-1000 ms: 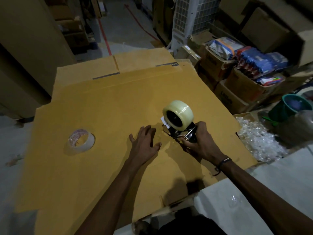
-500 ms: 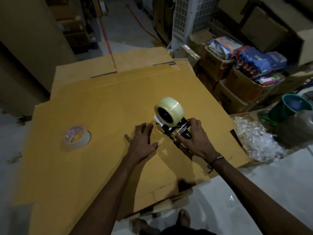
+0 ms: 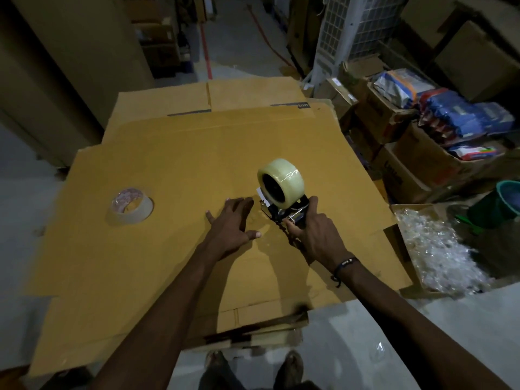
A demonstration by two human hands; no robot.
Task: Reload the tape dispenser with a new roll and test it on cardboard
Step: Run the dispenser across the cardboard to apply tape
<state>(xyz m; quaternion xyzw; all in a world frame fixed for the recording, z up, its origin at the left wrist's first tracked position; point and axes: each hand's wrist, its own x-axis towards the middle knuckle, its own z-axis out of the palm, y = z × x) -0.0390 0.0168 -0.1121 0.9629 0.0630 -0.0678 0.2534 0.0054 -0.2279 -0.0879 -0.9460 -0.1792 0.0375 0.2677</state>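
Brown corrugated cardboard sheet (image 3: 168, 170), flattened, fills most of the view; it lies on a second flattened sheet (image 3: 247, 92) whose far flaps show beyond its back edge. Grey floor around both. Light is dim.

Right of the sheets: stacked open cartons (image 3: 408, 170) holding blue and multicoloured packets (image 3: 461, 114). Nearer, an open box of clear crumpled plastic (image 3: 433, 249) sits just off the sheet's right edge; a green bucket (image 3: 506, 198) is beyond it. White grille unit (image 3: 346, 26) stands at the back.

Tape dispenser (image 3: 284, 212) is on the top sheet, right of centre, its front end down against the cardboard. New roll (image 3: 281, 181), clear and full, is mounted on the dispenser and stands upright on its edge, dark core facing left.

Right hand (image 3: 315, 235) is wrapped closed around the dispenser's handle, directly behind the roll; a dark cord bracelet (image 3: 344, 264) is on that wrist. Left hand (image 3: 233, 223) lies flat on the cardboard, palm down, fingers spread, holding nothing; fingertips are just beside the dispenser's front end. Cannot tell whether they touch it. Faint glossy strip on the cardboard between the two hands, possibly tape; not resolvable.

Second tape roll (image 3: 130, 205), nearly used up, lies flat on the sheet well left of the left hand.

Two feet (image 3: 291, 367) show at the bottom edge.
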